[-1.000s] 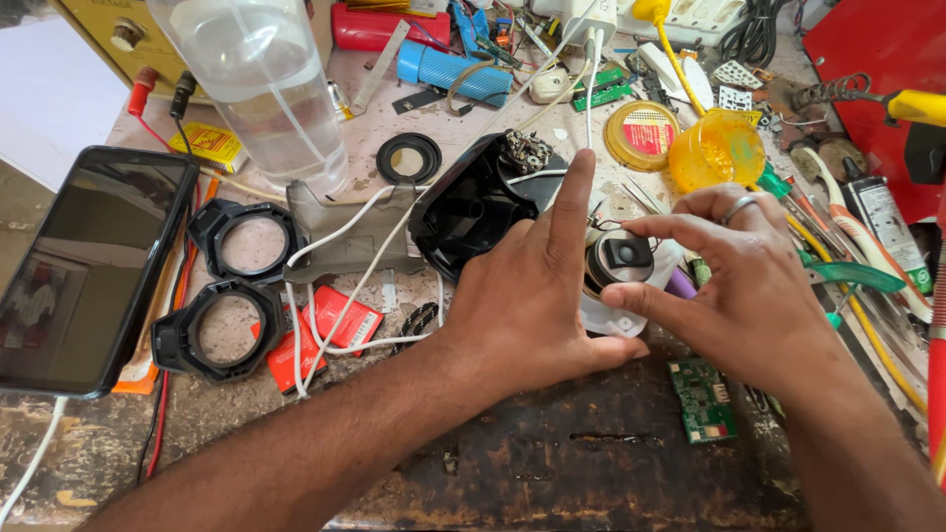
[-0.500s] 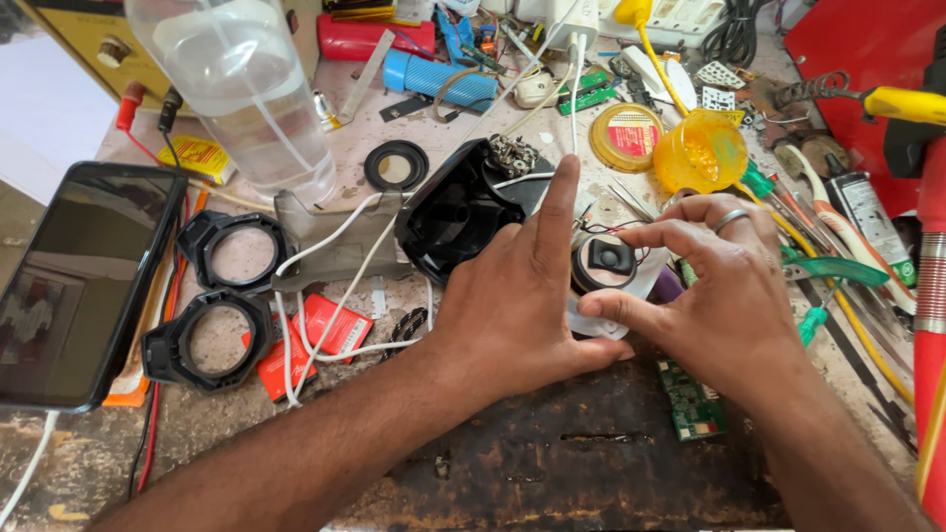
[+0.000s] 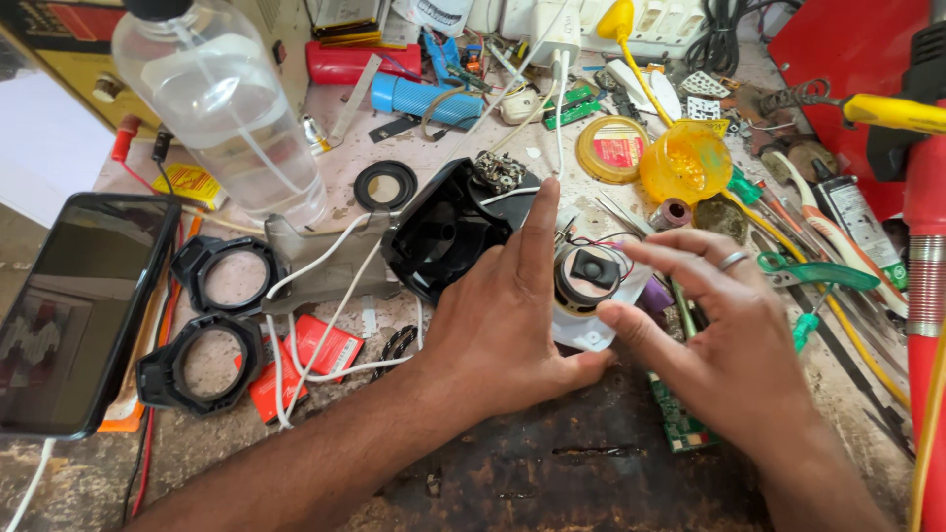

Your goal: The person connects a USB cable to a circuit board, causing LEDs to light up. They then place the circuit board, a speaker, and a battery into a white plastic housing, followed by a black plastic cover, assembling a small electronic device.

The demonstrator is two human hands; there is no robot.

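My left hand [image 3: 503, 325] rests on the workbench with its fingers together and pointing up, its edge against a small round speaker driver [image 3: 588, 274]. The driver is black and silver with thin red and black wires, lying on a white piece. My right hand [image 3: 719, 335], ring on one finger, hovers over the driver's right side with fingers spread and thumb near its lower edge. A black plastic speaker housing [image 3: 439, 232] lies just left of my left hand's fingers.
Two black ring frames [image 3: 192, 330] and a dark smartphone [image 3: 69, 310] lie at left. A clear plastic bottle [image 3: 222, 108], white cables [image 3: 325, 296], an orange cup [image 3: 687, 163], a green circuit board [image 3: 678, 419], red tool handles [image 3: 921, 246] and several small tools crowd the bench.
Both hands have stayed around the speaker driver. My right hand's fingers have spread and lifted slightly off it. The camera has shifted a little.
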